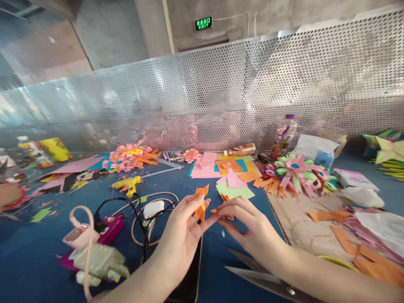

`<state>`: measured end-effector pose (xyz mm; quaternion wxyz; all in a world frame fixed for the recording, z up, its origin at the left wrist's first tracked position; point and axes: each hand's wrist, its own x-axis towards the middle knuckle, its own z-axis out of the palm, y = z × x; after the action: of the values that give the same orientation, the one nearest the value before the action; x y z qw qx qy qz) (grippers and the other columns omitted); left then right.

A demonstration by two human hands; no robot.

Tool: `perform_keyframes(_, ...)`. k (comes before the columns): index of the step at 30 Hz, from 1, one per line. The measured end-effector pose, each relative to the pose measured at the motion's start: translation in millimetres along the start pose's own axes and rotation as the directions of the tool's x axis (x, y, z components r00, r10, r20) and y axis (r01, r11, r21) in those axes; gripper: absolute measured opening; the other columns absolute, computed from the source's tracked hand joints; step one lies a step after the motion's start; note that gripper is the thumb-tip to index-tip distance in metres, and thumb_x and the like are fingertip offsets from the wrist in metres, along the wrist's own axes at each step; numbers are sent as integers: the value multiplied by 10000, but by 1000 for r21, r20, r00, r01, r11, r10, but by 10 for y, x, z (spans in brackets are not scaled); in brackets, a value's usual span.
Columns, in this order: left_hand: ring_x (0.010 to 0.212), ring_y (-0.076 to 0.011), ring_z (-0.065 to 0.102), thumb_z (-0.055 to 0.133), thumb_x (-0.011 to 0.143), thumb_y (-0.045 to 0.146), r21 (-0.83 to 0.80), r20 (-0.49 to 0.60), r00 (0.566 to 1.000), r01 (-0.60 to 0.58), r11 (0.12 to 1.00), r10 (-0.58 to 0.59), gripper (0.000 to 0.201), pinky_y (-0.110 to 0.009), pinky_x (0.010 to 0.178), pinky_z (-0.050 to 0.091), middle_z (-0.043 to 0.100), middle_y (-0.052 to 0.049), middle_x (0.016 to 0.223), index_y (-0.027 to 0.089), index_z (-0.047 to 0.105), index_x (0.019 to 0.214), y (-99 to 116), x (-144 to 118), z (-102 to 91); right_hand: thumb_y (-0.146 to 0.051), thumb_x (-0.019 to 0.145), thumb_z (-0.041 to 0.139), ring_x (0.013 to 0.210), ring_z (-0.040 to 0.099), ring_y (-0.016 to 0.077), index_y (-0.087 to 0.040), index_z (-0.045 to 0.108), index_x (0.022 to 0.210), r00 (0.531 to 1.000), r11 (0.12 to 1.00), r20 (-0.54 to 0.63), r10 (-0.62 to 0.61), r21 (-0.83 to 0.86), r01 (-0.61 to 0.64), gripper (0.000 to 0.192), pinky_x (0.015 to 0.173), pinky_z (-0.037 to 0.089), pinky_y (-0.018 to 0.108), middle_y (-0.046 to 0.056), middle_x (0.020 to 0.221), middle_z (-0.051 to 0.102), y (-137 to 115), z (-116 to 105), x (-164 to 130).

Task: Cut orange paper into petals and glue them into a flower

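Note:
My left hand (182,225) pinches a folded orange paper piece (201,204) with pointed tips between thumb and fingers. Close beside it, my right hand (248,221) has its fingers closed on a smaller folded orange paper piece (224,197), partly hidden behind the fingers. The two hands nearly meet over the blue tabletop (217,261). Under my right forearm lie opened metal scissors (252,274), and a dark flat device (191,273) is partly covered by my left arm. Beyond the hands are loose sheets of pink paper (205,168) and green paper (235,191).
To the left stand a yellow glue gun (128,185), a purple power strip (112,230) with plugs, a white charger (153,209) and tangled cables. Paper flowers (295,170), a purple-capped bottle (284,136) and a perforated metal screen (189,92) are farther back. Another person's hand (11,195) shows at far left.

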<state>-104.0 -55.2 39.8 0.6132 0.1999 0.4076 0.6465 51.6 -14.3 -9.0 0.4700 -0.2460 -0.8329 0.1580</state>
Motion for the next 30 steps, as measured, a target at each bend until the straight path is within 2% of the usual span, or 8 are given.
perform_keyframes(6, 801, -130, 600, 704, 729, 165, -15, 27, 999, 28, 999, -28, 86, -350, 746, 574, 608, 6, 802, 175, 619, 729, -13, 7, -2, -154, 889, 530, 840, 597, 175, -223, 582, 940, 998, 996, 5, -65, -55, 65, 100, 740, 522, 326, 43, 880, 657, -23, -18, -26)
perform_keyframes(11, 816, -137, 604, 705, 731, 165, -6, 30, 999, 36, 999, -36, 76, -394, 792, 566, 604, 0, 809, 167, 631, 749, 0, -2, 3, -168, 898, 519, 784, 600, 159, -222, 555, 853, 1000, 999, -25, 17, -34, -17, 79, 681, 514, 293, 28, 803, 644, -37, -30, -32)
perform_keyframes(18, 851, -144, 590, 687, 751, 183, 18, 78, 997, 28, 999, -30, 54, -434, 849, 543, 605, -7, 829, 172, 635, 750, 3, -13, 6, -179, 891, 533, 762, 630, 135, -231, 560, 908, 994, 997, -77, 74, 1, -74, 61, 683, 521, 265, 13, 824, 655, -57, -43, -27)
perform_keyframes(21, 858, -141, 579, 691, 753, 207, 75, 116, 993, 16, 997, -25, 70, -408, 882, 518, 607, -15, 830, 168, 634, 740, 2, -13, 3, -203, 875, 544, 714, 640, 135, -229, 535, 873, 976, 983, -123, 179, 67, -172, 27, 635, 523, 259, 13, 794, 658, -103, -83, 7)
perform_keyframes(26, 847, -131, 561, 702, 750, 258, 263, 171, 984, -95, 960, 51, 100, -298, 845, 484, 619, -19, 858, 174, 654, 773, -3, -24, -15, -256, 827, 591, 671, 648, 145, -232, 443, 827, 883, 871, -159, 441, 312, -379, 150, 620, 531, 273, -5, 712, 637, -232, -205, 135)
perform_keyframes(30, 821, -134, 553, 695, 756, 298, 418, 201, 977, -146, 897, 65, 144, -260, 785, 449, 637, -35, 879, 170, 668, 815, -8, -49, -14, -249, 804, 609, 677, 641, 139, -238, 407, 811, 864, 827, -140, 483, 399, -397, 202, 608, 523, 257, -19, 698, 612, -323, -291, 210)
